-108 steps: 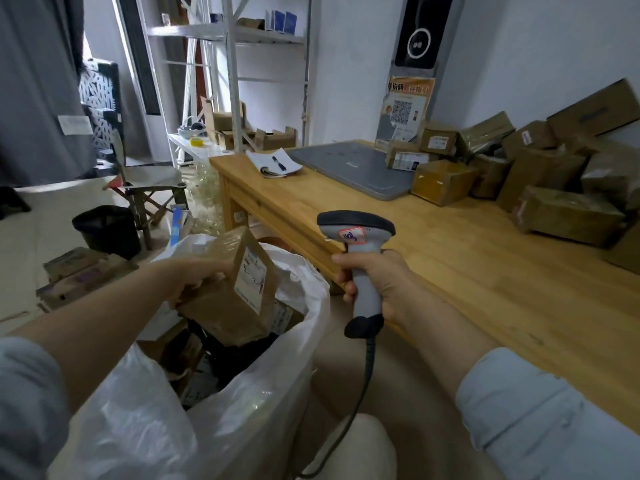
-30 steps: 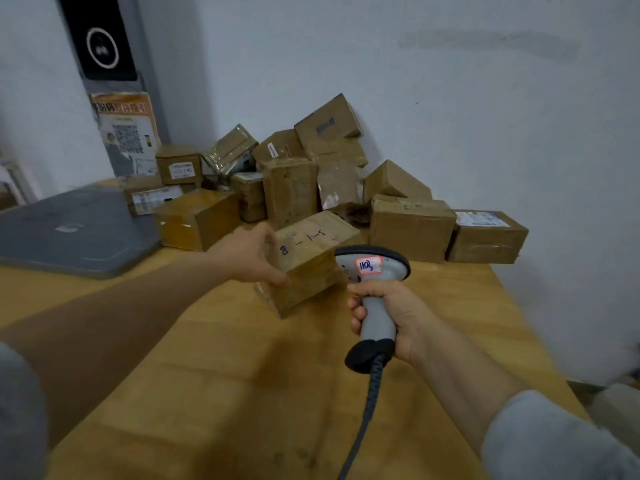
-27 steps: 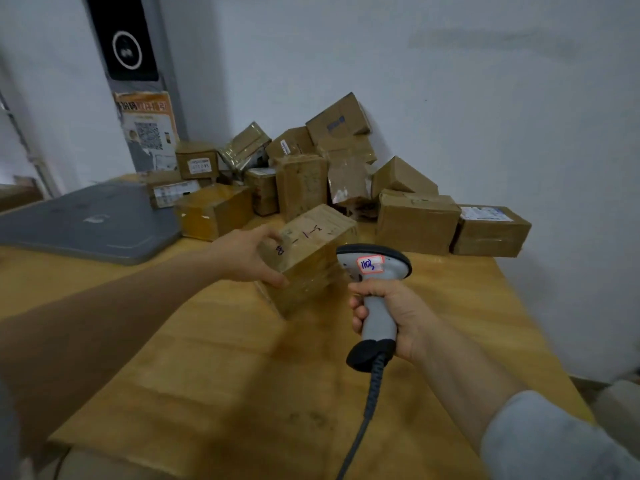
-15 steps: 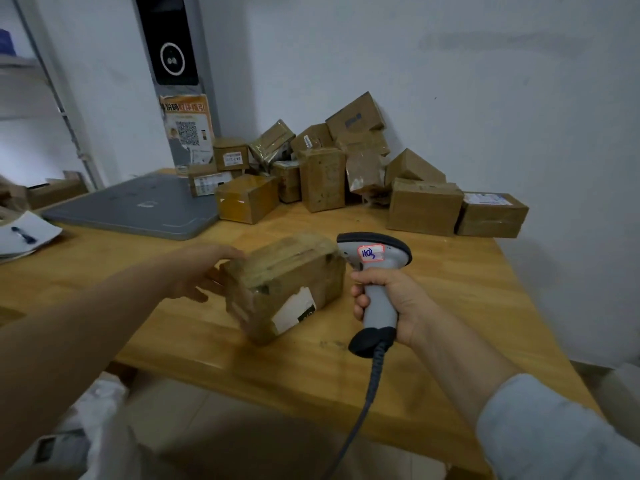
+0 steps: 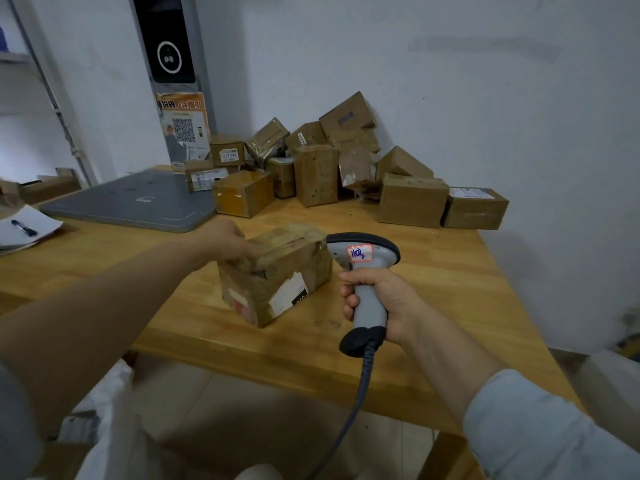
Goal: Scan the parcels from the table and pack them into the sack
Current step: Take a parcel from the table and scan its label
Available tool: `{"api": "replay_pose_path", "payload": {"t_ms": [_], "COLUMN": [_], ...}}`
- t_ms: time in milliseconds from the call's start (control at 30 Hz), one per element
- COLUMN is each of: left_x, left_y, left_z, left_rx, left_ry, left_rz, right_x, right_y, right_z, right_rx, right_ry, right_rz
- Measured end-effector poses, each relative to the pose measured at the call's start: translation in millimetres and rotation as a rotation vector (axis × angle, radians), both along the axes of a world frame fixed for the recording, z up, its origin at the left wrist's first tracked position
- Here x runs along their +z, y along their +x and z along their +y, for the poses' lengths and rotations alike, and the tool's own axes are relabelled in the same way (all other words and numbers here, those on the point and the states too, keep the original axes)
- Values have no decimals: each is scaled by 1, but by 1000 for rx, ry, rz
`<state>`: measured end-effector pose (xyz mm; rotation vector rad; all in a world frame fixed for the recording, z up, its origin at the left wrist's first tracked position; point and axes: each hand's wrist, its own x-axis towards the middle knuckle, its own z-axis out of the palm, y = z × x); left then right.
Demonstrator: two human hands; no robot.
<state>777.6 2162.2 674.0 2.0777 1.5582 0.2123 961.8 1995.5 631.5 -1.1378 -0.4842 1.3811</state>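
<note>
A taped brown cardboard parcel (image 5: 277, 275) lies on the wooden table (image 5: 433, 271) near its front edge, a white label on the side facing me. My left hand (image 5: 227, 240) rests on the parcel's top left edge, fingers laid over it. My right hand (image 5: 379, 299) grips the grey handheld scanner (image 5: 363, 268), whose head sits just right of the parcel, pointing at it. The white plastic sack (image 5: 104, 427) shows at the bottom left, below the table edge.
A pile of several brown parcels (image 5: 346, 168) is heaped against the wall at the table's back. A flat grey pad (image 5: 138, 202) lies at back left, with papers and a pen (image 5: 20, 226) at the far left edge. The scanner cable (image 5: 346, 417) hangs down.
My left hand pulled the parcel from the pile to the front edge and turned it so the label faces me; the hand now lies on its top. The scanner hand barely moved.
</note>
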Motion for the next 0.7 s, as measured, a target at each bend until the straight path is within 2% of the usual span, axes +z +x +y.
{"api": "replay_pose_path", "payload": {"t_ms": [67, 133, 167, 267, 333, 400, 500, 533, 600, 700], "left_x": [3, 3, 2, -7, -12, -4, 14, 17, 16, 15], "left_y": [-11, -14, -12, 2, 4, -1, -19, -27, -40, -39], "left_z": [0, -5, -9, -23, -21, -17, -10, -9, -4, 3], "left_rx": [58, 60, 22, -177, -186, -120, 21, 39, 79, 117], "left_ry": [-87, -31, 30, 151, 157, 91, -231, -299, -306, -156], "left_rz": [-99, -118, -68, 283, 318, 240, -10, -19, 14, -130], "right_x": [0, 1, 1, 1, -1, -2, -3, -3, -3, -4], "right_y": [1, 0, -2, -6, -9, -9, -4, -3, -2, -4], "right_z": [-1, -1, 0, 3, 3, 3, 1, 1, 2, 6], "right_rx": [-2, 4, 6, 10, 21, 22, 3, 0, 2, 14], "right_ry": [-2, -6, -8, -15, -19, -19, -16, -14, -15, -21], "right_rz": [4, 5, 5, 6, 0, -4, 6, 9, 16, 26]}}
